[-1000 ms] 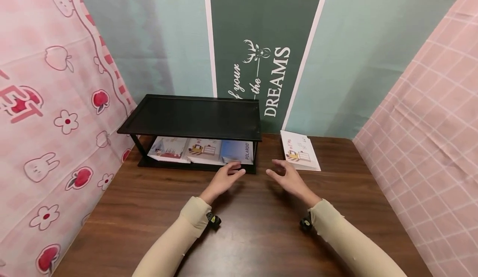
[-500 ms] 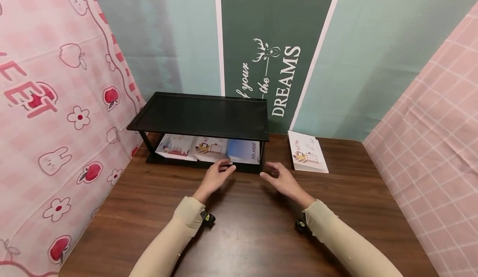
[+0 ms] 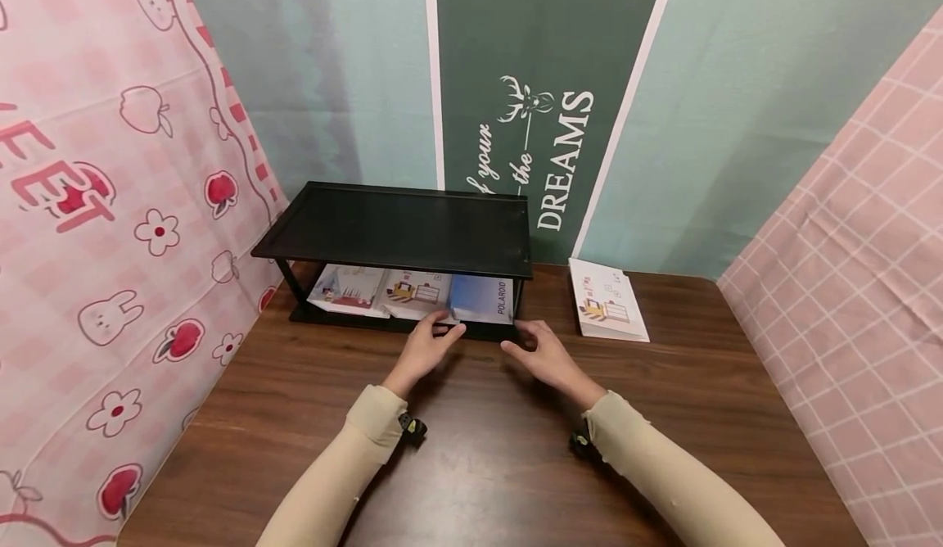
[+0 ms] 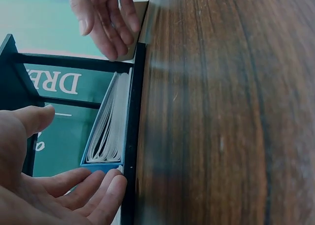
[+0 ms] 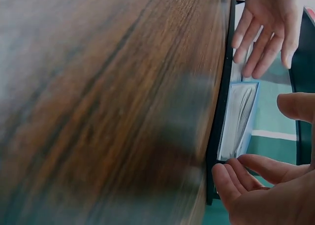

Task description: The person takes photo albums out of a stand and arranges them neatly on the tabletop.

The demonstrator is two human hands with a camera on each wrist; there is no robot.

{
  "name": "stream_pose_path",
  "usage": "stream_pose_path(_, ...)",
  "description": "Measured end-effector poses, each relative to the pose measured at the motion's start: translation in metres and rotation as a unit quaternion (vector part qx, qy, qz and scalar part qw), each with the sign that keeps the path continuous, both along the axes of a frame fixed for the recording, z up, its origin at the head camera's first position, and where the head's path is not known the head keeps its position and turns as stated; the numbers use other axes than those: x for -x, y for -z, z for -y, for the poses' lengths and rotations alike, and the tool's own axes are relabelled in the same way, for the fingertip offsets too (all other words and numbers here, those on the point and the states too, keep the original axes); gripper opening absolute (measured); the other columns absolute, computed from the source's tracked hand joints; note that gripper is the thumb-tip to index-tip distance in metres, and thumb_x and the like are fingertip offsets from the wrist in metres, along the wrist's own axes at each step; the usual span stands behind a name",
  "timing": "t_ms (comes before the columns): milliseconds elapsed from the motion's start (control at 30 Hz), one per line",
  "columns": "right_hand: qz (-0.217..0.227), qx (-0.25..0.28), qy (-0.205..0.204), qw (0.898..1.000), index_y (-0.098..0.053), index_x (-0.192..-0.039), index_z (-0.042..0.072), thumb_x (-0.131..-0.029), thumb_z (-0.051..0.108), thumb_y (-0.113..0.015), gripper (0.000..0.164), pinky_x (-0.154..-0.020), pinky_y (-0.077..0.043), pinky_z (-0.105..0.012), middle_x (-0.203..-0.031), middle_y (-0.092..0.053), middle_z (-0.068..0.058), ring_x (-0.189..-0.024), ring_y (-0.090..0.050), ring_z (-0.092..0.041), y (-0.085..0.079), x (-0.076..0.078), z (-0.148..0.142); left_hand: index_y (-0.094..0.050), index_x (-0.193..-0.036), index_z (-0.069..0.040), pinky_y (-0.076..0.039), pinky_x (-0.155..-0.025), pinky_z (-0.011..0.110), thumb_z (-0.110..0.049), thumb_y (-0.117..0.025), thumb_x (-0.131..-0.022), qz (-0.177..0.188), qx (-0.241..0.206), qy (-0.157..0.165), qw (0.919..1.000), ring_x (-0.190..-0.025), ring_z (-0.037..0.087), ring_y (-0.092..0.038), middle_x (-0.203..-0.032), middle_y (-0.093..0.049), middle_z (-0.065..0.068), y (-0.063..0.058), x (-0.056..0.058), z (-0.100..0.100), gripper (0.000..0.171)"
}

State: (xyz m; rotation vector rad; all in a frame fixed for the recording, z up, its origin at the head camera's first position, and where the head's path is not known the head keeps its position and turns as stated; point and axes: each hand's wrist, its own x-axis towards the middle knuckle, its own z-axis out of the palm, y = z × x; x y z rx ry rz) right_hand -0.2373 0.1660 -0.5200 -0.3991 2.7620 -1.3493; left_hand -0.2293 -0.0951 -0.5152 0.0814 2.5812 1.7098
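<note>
A blue and white book (image 3: 481, 297) marked POLAROID lies at the right end of the lower level of a black rack (image 3: 398, 223). Its page edges face the front in both wrist views. Near its left side is my left hand (image 3: 426, 350), its fingertips (image 4: 115, 185) close to the blue cover; whether they touch it I cannot tell. My right hand (image 3: 548, 357) is by the book's right side at the rack's end, fingers gently bent, also close to the book (image 5: 238, 119). Neither hand grips anything.
Left of the blue book, two more books stand in the rack: one with a yellow drawing (image 3: 414, 291) and one with a red drawing (image 3: 346, 289). Another white book (image 3: 607, 301) lies on the wooden table (image 3: 486, 449) right of the rack. Patterned cloths hang around.
The view has turned slightly left. Both hands have shifted left relative to the rack; the right hand has gone from beside the loose white book to the rack's right end.
</note>
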Motion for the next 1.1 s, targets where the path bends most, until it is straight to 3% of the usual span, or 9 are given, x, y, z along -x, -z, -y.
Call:
stream_pose_path(300,-0.012,-0.020,0.002,1.000,-0.056,-0.146,-0.014,-0.098,0.024,-0.080,0.065,-0.102,-0.056,-0.053,-0.136,-0.058,-0.029,-0.119,-0.060,-0.041,0.005,0.002,0.012,-0.048,-0.155,0.005,-0.054,-0.108,0.055,-0.034,-0.070,-0.106,-0.006,0.015,-0.004,0.9999,-0.135,0.042,-0.060,-0.155,-0.053,0.028,0.005,0.005,-0.007,0.067)
stream_pose_path(633,-0.013,-0.051,0.010,0.999,-0.052,-0.151,-0.012,-0.099,0.031,-0.078,0.072,-0.105,-0.047,-0.056,-0.140,-0.054,-0.029,-0.122,-0.048,-0.041,0.002,0.003,0.019,-0.046,-0.157,0.005,-0.052,-0.109,0.057,-0.030,-0.069,-0.108,-0.007,0.016,0.005,0.9998,-0.136,0.043,-0.058,-0.156,-0.050,0.028,0.002,0.006,-0.010,0.065)
stream_pose_path(1100,-0.001,-0.048,0.014,0.999,-0.052,-0.152,-0.009,-0.098,0.033,-0.080,0.074,-0.100,-0.050,-0.052,-0.139,-0.055,-0.027,-0.115,-0.050,-0.036,0.002,0.002,0.018,-0.039,-0.159,0.003,-0.050,-0.111,0.058,-0.026,-0.069,-0.107,0.006,-0.022,-0.014,0.9996,-0.139,0.043,-0.055,-0.157,-0.049,0.027,0.001,0.003,-0.020,0.067)
